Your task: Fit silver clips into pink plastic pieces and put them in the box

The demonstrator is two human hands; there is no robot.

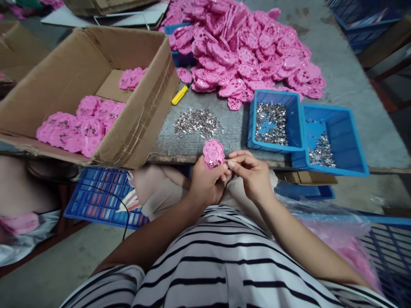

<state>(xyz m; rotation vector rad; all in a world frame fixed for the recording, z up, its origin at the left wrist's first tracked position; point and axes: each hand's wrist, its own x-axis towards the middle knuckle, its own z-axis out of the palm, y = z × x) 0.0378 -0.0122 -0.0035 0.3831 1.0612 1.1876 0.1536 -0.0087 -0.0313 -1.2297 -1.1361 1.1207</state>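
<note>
My left hand (205, 182) is closed around a pink plastic piece (213, 150), held upright at the table's front edge. Small shiny metal bits show on the lower part of that piece. Close beside it, my right hand (252, 171) has thumb and forefinger pinched together at the piece's lower right edge. Whatever sits between those fingertips is too small to make out. Just beyond my hands, a heap of small metal parts (198, 122) lies on the grey table (231, 124).
A cardboard box (144, 119) with several pink pieces stands left. A yellow-handled tool (180, 95) lies near a big pile of pink pieces (247, 51). Two blue bins, a left one (276, 147) and a right one (358, 141), hold metal parts. Another person's leg (25, 184) is at left.
</note>
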